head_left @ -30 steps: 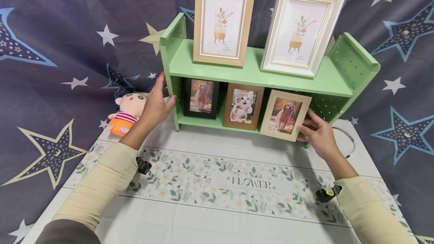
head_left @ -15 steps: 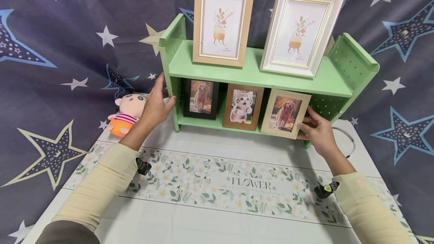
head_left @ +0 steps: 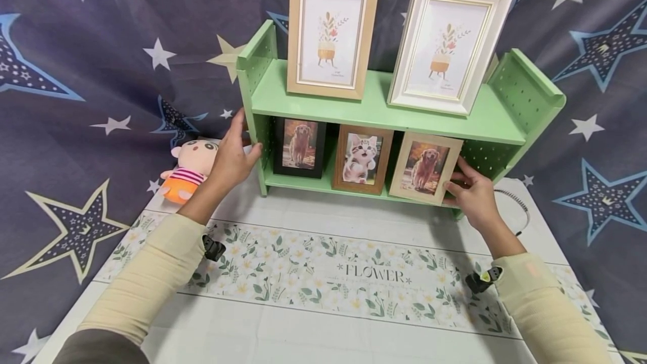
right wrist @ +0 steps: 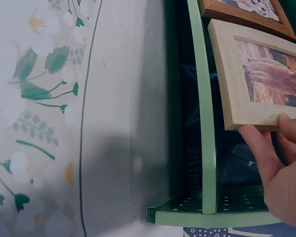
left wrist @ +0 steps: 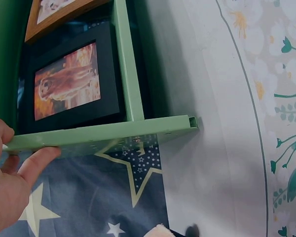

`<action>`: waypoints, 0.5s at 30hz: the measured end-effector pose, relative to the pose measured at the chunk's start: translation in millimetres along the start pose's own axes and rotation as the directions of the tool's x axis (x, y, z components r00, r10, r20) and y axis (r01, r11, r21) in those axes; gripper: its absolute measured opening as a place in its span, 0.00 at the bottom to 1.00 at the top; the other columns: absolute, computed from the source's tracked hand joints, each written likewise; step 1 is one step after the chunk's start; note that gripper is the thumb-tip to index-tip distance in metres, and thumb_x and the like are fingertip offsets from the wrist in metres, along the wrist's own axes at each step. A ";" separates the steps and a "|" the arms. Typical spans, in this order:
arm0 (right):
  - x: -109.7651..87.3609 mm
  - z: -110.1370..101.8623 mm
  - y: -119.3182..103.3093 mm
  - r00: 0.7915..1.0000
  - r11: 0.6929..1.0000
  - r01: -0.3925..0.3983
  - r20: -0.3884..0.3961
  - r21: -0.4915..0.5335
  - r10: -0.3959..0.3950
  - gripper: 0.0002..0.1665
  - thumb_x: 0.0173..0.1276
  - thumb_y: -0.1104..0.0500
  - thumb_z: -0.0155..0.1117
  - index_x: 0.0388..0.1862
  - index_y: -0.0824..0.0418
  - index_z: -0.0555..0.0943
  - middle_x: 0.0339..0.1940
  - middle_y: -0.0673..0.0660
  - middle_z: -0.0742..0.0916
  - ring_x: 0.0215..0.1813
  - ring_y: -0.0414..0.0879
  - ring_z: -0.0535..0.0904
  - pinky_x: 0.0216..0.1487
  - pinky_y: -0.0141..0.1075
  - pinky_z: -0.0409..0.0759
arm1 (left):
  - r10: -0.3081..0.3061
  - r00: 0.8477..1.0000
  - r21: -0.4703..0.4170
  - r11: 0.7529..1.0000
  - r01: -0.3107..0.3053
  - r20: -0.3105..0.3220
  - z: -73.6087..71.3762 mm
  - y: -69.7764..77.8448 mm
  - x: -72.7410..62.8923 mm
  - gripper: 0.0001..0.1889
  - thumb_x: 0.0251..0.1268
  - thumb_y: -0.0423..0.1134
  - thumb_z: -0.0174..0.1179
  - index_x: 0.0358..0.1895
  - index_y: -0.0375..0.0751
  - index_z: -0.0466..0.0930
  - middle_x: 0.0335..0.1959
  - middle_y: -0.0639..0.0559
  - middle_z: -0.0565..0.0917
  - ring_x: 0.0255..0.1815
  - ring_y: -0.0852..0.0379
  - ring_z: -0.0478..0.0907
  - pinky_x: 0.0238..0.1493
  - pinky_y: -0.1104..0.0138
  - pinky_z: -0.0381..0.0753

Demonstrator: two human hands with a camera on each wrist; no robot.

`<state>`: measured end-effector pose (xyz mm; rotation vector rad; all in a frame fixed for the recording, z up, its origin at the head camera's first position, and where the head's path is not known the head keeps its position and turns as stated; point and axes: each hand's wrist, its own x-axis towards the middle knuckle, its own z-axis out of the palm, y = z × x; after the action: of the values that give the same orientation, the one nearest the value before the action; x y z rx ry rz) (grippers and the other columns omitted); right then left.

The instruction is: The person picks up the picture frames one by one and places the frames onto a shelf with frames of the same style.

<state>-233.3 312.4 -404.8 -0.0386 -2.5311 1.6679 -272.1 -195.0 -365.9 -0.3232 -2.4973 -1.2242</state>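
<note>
A green two-tier shelf (head_left: 323,107) stands on the table. My left hand (head_left: 233,153) grips its left side panel, the thumb at the front edge; the left wrist view shows the fingers bent about that panel (left wrist: 103,134). With thumb and fingers my right hand (head_left: 475,195) pinches the right edge of a pale wood picture frame (head_left: 399,170) holding a dog photo. That frame is on the lower tier, slightly tilted, its bottom right corner near the shelf's front edge. Left of it stand a brown frame (head_left: 337,167) with a kitten photo and a black frame (head_left: 318,156) with a dog photo.
On the upper tier stand a tan frame (head_left: 295,32) and a white frame (head_left: 411,44). A plush toy (head_left: 194,159) sits left of the shelf, behind the left arm. A floral runner (head_left: 313,274) crosses the table (head_left: 283,330). Starry cloth (head_left: 116,10) hangs behind.
The pale frame's lower right corner has moved up and back toward the shelf, with the right hand and forearm shifting slightly left. My left hand keeps its place on the side panel.
</note>
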 end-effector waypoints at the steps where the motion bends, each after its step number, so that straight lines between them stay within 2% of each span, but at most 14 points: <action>1: 0.6 0.0 0.1 1.000 1.000 -0.004 0.001 0.001 0.004 0.46 0.76 0.68 0.57 0.84 0.46 0.49 0.52 0.49 0.79 0.42 0.29 0.82 0.43 0.36 0.91 | 0.001 1.000 0.000 1.000 -0.001 0.000 0.0 0.2 0.1 0.45 0.69 0.28 0.57 0.84 0.48 0.43 0.65 0.29 0.73 0.60 0.30 0.80 0.63 0.45 0.83; 4: 2.3 0.2 -0.3 1.000 1.000 -0.012 0.002 -0.007 0.012 0.46 0.76 0.67 0.57 0.84 0.45 0.48 0.55 0.53 0.79 0.42 0.28 0.81 0.43 0.37 0.91 | 0.002 1.000 0.000 1.000 -0.002 -0.003 0.2 0.3 0.3 0.45 0.69 0.28 0.57 0.84 0.48 0.43 0.65 0.29 0.73 0.60 0.31 0.80 0.63 0.45 0.82; 9: 5.1 2.3 -0.9 1.000 0.999 -0.020 0.003 -0.042 0.020 0.46 0.77 0.66 0.56 0.84 0.44 0.47 0.64 0.67 0.76 0.43 0.29 0.81 0.44 0.38 0.91 | -0.001 1.000 0.003 1.000 0.001 -0.008 0.3 -0.3 -0.1 0.45 0.68 0.28 0.57 0.84 0.48 0.43 0.65 0.30 0.73 0.60 0.31 0.80 0.64 0.45 0.82; 11: 6.1 3.3 -0.8 1.000 0.998 -0.025 -0.004 -0.055 0.025 0.45 0.78 0.66 0.56 0.84 0.43 0.47 0.67 0.69 0.75 0.47 0.37 0.83 0.44 0.38 0.91 | 0.000 1.000 0.002 1.000 0.000 -0.007 0.3 -0.4 -0.1 0.45 0.68 0.28 0.57 0.84 0.48 0.43 0.65 0.30 0.73 0.61 0.31 0.79 0.65 0.45 0.82; 13: 7.0 4.4 -0.3 1.000 0.997 -0.030 -0.011 -0.065 0.029 0.45 0.78 0.67 0.55 0.84 0.43 0.47 0.68 0.70 0.74 0.53 0.49 0.84 0.44 0.37 0.91 | 0.001 1.000 0.000 1.000 -0.001 -0.006 0.3 -0.3 0.1 0.45 0.68 0.28 0.57 0.84 0.48 0.43 0.65 0.30 0.73 0.61 0.31 0.79 0.65 0.45 0.82; 15: 8.2 6.0 -0.2 0.999 0.997 -0.030 -0.021 -0.072 0.029 0.46 0.77 0.68 0.54 0.84 0.44 0.47 0.68 0.72 0.74 0.60 0.61 0.81 0.43 0.37 0.91 | 0.003 1.000 -0.002 1.000 -0.003 -0.004 0.2 -0.1 0.2 0.45 0.69 0.28 0.57 0.84 0.48 0.43 0.65 0.30 0.73 0.61 0.31 0.79 0.64 0.45 0.82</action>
<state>-242.1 307.5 -406.3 -0.0983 -2.5876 1.5773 -272.4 -194.9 -366.0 -0.3236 -2.4914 -1.2249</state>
